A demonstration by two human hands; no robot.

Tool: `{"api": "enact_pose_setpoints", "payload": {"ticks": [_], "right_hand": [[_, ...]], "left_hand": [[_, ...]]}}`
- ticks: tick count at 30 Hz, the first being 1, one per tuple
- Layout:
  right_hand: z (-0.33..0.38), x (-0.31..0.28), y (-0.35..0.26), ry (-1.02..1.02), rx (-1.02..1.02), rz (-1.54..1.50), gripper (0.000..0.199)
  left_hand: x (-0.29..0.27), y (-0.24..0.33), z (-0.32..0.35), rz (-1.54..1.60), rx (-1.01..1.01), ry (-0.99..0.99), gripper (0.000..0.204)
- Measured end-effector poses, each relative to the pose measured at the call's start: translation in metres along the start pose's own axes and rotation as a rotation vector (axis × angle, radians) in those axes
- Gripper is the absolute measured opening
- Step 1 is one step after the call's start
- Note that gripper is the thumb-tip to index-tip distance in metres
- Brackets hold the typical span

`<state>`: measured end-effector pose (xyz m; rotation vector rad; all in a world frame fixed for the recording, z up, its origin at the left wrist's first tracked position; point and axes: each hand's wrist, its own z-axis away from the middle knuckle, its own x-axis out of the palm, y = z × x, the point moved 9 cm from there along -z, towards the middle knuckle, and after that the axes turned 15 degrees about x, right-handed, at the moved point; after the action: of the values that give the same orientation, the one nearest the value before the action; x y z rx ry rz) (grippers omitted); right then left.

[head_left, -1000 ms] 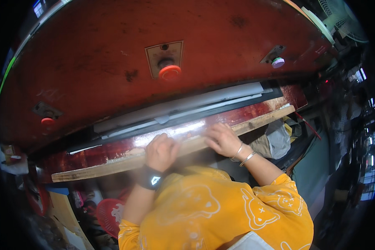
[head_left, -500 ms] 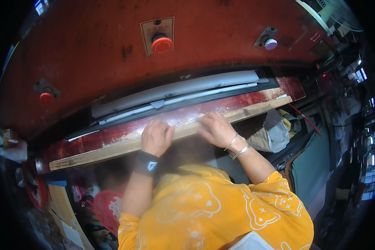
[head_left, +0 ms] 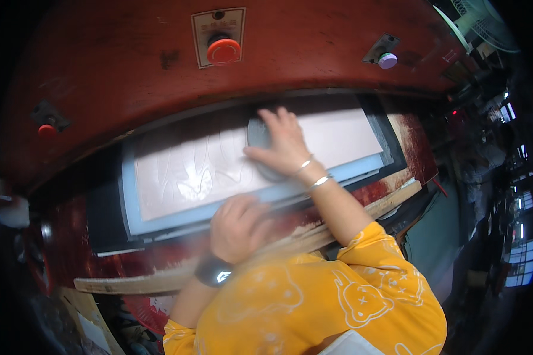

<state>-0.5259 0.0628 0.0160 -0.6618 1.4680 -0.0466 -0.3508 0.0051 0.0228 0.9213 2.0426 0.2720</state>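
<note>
My right hand (head_left: 285, 145) lies over a smooth grey oval piece (head_left: 259, 134), fingers spread and thumb stretched out to the left. Its grip on the piece, if any, does not show. Under that piece is a pale pink sheet (head_left: 331, 133), with curved outlines and a shiny leaf-shaped patch on its left part. The sheet rests on a light blue layer (head_left: 133, 207) over a black board (head_left: 103, 213). Nearer me, my left hand (head_left: 238, 228) is smeared by motion above the front edge of the dark red table (head_left: 180, 253); its fingers cannot be made out.
A red machine front (head_left: 124, 65) stands across the far side, with a large red push button (head_left: 224, 51), a smaller red button (head_left: 47, 131) and a pale purple one (head_left: 387, 60). A wooden strip (head_left: 118, 285) edges the table near me. At lower left is a red basket (head_left: 145, 313).
The black board and sheets now reach further out from the red machine. My right hand has moved from the wooden edge onto the grey piece; my left hand remains near the edge.
</note>
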Motion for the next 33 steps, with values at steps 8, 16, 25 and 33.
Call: {"api": "enact_pose_setpoints", "payload": {"ticks": [8,16,25,33], "right_hand": [[-0.017,-0.031,0.032,-0.187,0.052,-0.523,0.07],[-0.019,-0.031,0.055,0.03,0.085,-0.048,0.069],[-0.014,-0.025,0.057,0.104,0.094,0.029,0.066],[0.014,-0.13,0.105,0.726,-0.094,-0.44,0.057]], "left_hand": [[0.011,-0.032,0.001,-0.159,-0.181,-0.295,0.056],[0.009,-0.03,0.004,-0.164,-0.139,-0.241,0.054],[0.01,-0.031,0.002,-0.152,-0.14,-0.244,0.053],[0.004,0.014,0.039,0.197,-0.06,0.047,0.024]]}}
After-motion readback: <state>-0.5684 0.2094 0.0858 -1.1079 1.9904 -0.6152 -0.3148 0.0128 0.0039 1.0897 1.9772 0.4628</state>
